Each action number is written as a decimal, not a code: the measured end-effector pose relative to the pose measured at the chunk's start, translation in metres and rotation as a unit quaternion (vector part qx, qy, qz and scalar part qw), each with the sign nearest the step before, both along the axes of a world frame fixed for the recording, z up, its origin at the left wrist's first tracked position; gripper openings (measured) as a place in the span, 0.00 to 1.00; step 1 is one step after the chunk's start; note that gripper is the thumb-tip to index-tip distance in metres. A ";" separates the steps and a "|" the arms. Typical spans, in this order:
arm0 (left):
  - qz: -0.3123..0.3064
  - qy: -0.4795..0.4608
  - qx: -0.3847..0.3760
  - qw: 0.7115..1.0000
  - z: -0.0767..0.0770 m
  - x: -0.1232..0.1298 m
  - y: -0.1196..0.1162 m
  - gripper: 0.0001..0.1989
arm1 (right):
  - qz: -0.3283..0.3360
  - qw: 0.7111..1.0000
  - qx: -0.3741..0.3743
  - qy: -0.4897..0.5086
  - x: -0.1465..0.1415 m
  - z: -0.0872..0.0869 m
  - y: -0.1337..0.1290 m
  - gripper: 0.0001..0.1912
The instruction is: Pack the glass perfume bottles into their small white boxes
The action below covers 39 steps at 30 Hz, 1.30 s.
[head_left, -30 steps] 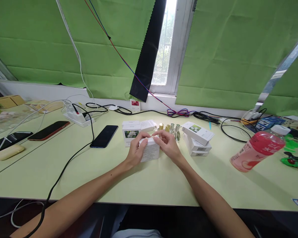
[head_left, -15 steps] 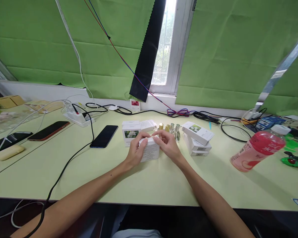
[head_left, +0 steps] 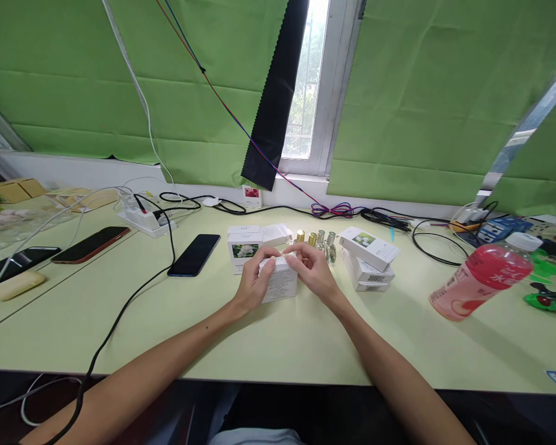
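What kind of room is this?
Probably an office or workroom, though I can't be sure. There's a long table by a window, with a power strip on it.

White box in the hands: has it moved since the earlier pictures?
No; the white box shows no visible shift either way against the nearest phone.

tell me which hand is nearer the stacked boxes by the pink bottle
The right hand: it is just left of the stacked boxes. The left hand is farther left, across the white box both hands hold.
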<state>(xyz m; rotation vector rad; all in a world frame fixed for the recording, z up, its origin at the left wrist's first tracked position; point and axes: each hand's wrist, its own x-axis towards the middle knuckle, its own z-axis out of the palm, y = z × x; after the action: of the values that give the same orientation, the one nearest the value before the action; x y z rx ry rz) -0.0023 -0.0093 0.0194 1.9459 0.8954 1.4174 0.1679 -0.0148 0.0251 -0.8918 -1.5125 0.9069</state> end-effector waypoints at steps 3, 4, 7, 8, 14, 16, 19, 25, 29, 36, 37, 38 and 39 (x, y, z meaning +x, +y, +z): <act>-0.005 -0.001 0.001 1.000 -0.001 0.000 0.000 0.18 | 0.005 1.000 0.001 0.003 0.000 0.001 0.000 0.15; -0.006 0.000 -0.001 1.000 -0.001 0.000 0.001 0.17 | 0.005 1.000 0.001 0.003 0.000 0.001 -0.001 0.14; -0.003 0.002 -0.002 1.000 -0.002 0.000 0.001 0.18 | 0.001 1.000 0.001 -0.001 -0.001 0.001 -0.001 0.14; -0.003 0.002 -0.002 1.000 -0.002 -0.001 0.001 0.18 | 0.000 1.000 0.001 -0.002 -0.001 0.001 -0.001 0.14; -0.006 0.001 -0.002 1.000 -0.002 -0.001 0.001 0.18 | -0.003 1.000 0.003 -0.006 0.000 0.000 -0.001 0.15; -0.008 -0.002 -0.003 1.000 -0.002 -0.001 0.002 0.18 | -0.003 1.000 0.004 -0.006 0.000 0.000 -0.001 0.15; -0.008 -0.004 -0.003 1.000 -0.002 -0.001 0.001 0.18 | 0.000 1.000 0.005 -0.002 -0.001 0.001 -0.001 0.14; -0.006 -0.003 -0.004 1.000 -0.001 -0.001 0.000 0.18 | 0.000 1.000 0.009 -0.003 0.000 0.002 -0.001 0.13; -0.007 -0.005 -0.005 1.000 0.000 -0.001 0.000 0.18 | 0.000 1.000 0.015 -0.006 0.000 0.002 -0.002 0.13; -0.011 -0.003 -0.003 1.000 -0.001 -0.001 0.001 0.18 | -0.006 0.999 0.030 -0.012 -0.001 0.003 -0.002 0.12; -0.011 -0.002 -0.003 1.000 -0.001 -0.001 0.001 0.18 | -0.008 0.999 0.032 -0.015 -0.001 0.004 -0.002 0.12; -0.011 -0.001 -0.003 1.000 -0.001 -0.001 0.001 0.18 | -0.010 0.999 0.033 -0.017 -0.001 0.004 -0.003 0.12; -0.011 -0.001 -0.002 1.000 -0.001 -0.001 0.000 0.17 | -0.010 0.999 0.034 -0.018 -0.001 0.004 -0.003 0.12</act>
<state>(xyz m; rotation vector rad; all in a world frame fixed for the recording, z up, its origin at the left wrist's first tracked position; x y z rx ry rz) -0.0032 -0.0089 0.0182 1.9448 0.8717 1.4048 0.1668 -0.0176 0.0292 -0.8756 -1.5542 0.8237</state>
